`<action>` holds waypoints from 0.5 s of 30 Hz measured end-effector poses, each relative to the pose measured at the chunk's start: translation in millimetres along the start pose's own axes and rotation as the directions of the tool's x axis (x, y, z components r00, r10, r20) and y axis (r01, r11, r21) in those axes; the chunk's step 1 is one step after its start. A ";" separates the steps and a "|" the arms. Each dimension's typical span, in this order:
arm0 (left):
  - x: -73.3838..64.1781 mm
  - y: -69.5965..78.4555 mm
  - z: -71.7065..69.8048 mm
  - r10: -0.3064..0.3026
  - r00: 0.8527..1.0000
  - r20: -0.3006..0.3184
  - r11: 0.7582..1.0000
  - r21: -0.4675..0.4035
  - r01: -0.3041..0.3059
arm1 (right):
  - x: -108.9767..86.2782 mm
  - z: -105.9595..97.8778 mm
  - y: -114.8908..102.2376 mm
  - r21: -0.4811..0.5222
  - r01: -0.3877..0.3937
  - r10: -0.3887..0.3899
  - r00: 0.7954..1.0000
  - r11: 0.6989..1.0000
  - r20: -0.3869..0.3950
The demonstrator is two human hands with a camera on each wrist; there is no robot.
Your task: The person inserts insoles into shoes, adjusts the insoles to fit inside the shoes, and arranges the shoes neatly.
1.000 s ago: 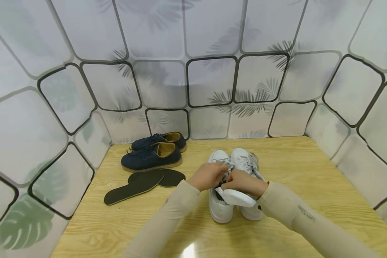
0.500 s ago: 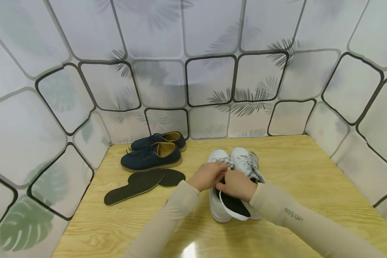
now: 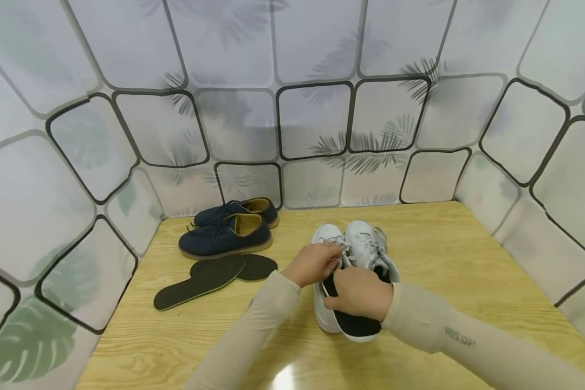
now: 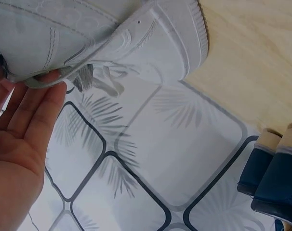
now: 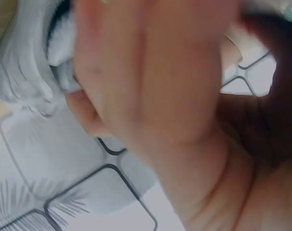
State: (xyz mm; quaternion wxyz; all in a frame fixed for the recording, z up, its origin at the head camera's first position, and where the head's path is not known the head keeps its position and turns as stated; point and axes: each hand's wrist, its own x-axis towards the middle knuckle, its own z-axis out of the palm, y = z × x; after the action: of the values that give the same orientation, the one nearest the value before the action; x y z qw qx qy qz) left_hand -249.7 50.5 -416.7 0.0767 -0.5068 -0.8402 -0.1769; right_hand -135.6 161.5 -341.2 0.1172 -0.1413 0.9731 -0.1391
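Observation:
Two white lace-up sneakers stand side by side, toes away from me, in the head view. My left hand (image 3: 314, 264) grips the left sneaker (image 3: 327, 233) by its opening near the laces; in the left wrist view its fingers (image 4: 42, 108) lie along the collar edge. My right hand (image 3: 363, 292) holds an insole (image 3: 358, 326), black on top with a white edge. The insole slants over the left sneaker's opening, its front end hidden by my hands and its heel end sticking out over the back. Beside it stands the right sneaker (image 3: 362, 238), partly covered by my right hand.
Two dark insoles (image 3: 209, 277) lie overlapping on the wooden table (image 3: 448, 260) at the left. Behind them sits a pair of navy lace-up shoes (image 3: 224, 238), close to the patterned back wall (image 3: 312, 119).
The insole in my right hand has turned from white underside up to black side up, and its heel end has come down and back. My left hand stays at the left sneaker.

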 end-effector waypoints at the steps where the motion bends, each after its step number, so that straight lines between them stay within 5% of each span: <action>1: 0.2 -0.1 -0.2 -0.002 1.000 0.001 1.000 -0.002 0.002 | -0.2 0.2 0.7 0.000 0.021 -0.021 1.000 1.000 -0.017; 7: 0.7 -0.6 2.5 -0.010 1.000 -0.006 1.000 0.013 0.010 | 6.6 5.6 9.0 0.010 0.112 -0.110 0.982 0.994 -0.153; 10: -0.2 0.2 3.9 -0.013 1.000 -0.012 1.000 0.020 0.013 | 8.3 8.8 13.7 -0.005 0.089 -0.089 0.978 0.996 -0.191; 15: 0.0 0.9 3.0 -0.026 1.000 0.006 1.000 0.001 0.026 | 2.0 6.3 7.5 -0.028 0.016 -0.019 0.994 0.999 -0.111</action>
State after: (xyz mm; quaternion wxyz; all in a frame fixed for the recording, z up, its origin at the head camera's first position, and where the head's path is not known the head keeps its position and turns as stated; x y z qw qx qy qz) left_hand -248.8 52.0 -419.3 0.0719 -0.4963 -0.8471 -0.1760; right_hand -137.5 166.3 -349.7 0.0596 -0.1434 0.9787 -0.1344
